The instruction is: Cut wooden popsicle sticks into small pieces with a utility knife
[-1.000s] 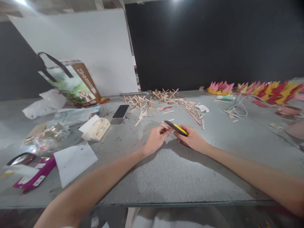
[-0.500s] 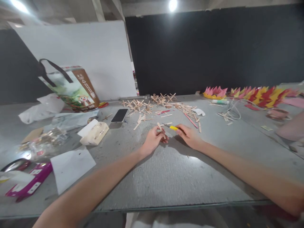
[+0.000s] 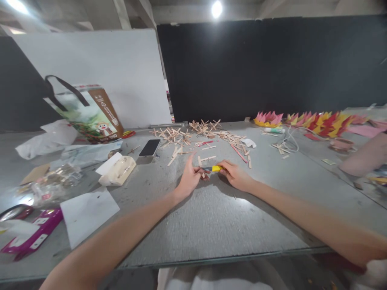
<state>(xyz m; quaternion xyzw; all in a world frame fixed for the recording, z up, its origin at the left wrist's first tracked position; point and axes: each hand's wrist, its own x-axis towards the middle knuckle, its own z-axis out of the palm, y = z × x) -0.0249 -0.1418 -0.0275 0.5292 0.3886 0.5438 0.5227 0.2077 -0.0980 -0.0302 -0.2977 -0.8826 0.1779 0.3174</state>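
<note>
Near the middle of the table, my left hand [image 3: 190,177] is closed on a small wooden craft stick [image 3: 200,162], its index finger raised. From the right, my right hand [image 3: 236,175] grips a yellow-handled utility knife [image 3: 216,168]. The knife's grey front end lies across the stick at my left fingertips; the exact contact is too blurred to make out. Just beyond my hands is another loose craft stick [image 3: 208,158]. A pile of crossed craft sticks [image 3: 175,136] and a heap of single sticks [image 3: 231,139] lie farther back.
To the left are a phone [image 3: 150,148], a tissue pack [image 3: 117,171], a white paper sheet [image 3: 90,215] and a printed bag [image 3: 90,114]. A red striped pencil [image 3: 238,153] lies beyond my right hand. Folded paper flowers [image 3: 323,124] and a white cable [image 3: 290,141] are at right.
The knife has moved left and turned more level, its front end now at the stick in my left hand. My left index finger has lifted. The view has shifted slightly.
</note>
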